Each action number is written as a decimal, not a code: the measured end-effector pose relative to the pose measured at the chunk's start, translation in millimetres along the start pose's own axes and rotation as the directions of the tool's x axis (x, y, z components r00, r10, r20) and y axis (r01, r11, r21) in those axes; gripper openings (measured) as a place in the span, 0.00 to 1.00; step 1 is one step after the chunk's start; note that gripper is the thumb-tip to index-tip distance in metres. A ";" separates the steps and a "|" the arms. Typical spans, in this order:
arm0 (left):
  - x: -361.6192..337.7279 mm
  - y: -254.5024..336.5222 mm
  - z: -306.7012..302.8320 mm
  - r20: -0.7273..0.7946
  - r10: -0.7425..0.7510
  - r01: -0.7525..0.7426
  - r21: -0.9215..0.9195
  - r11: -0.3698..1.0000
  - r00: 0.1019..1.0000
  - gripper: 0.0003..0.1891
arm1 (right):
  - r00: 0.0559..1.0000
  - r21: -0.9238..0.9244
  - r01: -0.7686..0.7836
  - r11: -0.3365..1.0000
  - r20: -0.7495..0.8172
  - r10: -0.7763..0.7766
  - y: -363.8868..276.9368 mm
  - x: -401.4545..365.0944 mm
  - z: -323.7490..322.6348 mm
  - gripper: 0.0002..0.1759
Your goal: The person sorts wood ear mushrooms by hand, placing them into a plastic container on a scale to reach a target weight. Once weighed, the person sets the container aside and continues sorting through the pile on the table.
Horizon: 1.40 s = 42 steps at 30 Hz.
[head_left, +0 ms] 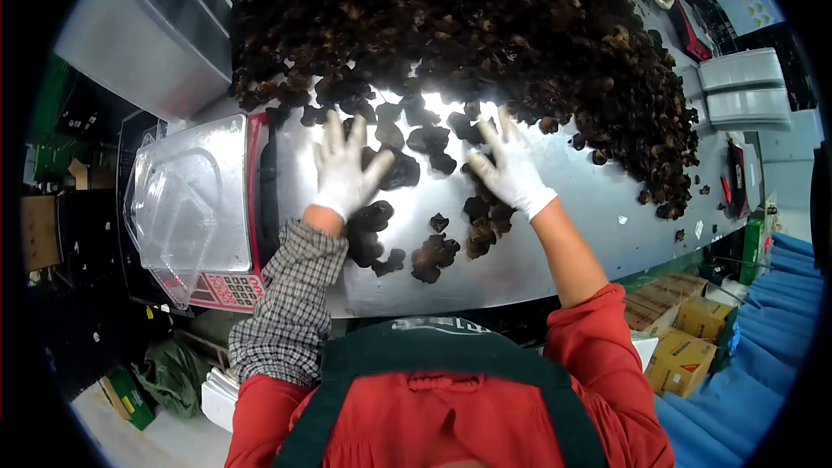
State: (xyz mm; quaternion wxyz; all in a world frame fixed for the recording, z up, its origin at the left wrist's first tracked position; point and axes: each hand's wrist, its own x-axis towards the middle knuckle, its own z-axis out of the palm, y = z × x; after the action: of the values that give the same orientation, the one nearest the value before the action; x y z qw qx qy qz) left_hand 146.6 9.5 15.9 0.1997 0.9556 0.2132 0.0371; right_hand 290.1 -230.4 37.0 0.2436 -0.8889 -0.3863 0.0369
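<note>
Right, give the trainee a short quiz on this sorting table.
1. True or false: the left hand and the right hand are clenched into fists.
2. What sits on the scale? A) a clear plastic container B) a cardboard box C) a metal bowl
3. Short answer: does the big heap of dark fungus lie beyond the hands, or between them and the person?

Key: 1 false, both are open with the fingers spread. 2 A. 3 beyond the hands.
</note>
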 end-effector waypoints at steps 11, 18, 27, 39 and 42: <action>5.7 -8.6 -25.6 -0.203 0.161 -0.183 -0.090 0.979 0.966 0.36 | 0.953 0.165 0.304 0.938 -0.033 -0.302 -37.0 27.0 4.0 0.18; 73.2 -41.4 -7.3 -0.009 -0.027 0.028 0.084 0.996 1.000 0.36 | 0.954 -0.156 0.273 0.949 0.172 -0.247 -25.8 43.9 41.3 0.34; -77.9 -18.0 -30.5 -0.052 0.148 -0.156 -0.246 0.957 0.988 0.21 | 0.965 0.033 0.257 0.966 0.032 -0.258 -27.4 9.5 -0.7 0.21; -81.5 -17.5 -50.7 -0.122 -0.024 -0.026 -0.397 0.917 0.992 0.22 | 0.950 0.186 0.308 0.933 -0.017 -0.311 -58.6 29.8 15.4 0.12; -67.8 -20.8 -43.6 -0.195 -0.037 -0.031 -0.333 0.942 0.980 0.22 | 0.974 -0.093 0.223 0.970 -0.005 -0.224 -38.0 72.3 37.6 0.12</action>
State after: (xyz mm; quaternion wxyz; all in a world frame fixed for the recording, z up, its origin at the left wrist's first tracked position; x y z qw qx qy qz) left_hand 70.2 14.1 48.7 0.3370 0.8990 0.2240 0.1675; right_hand 305.7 -142.1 30.4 0.2079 -0.8502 -0.4834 -0.0153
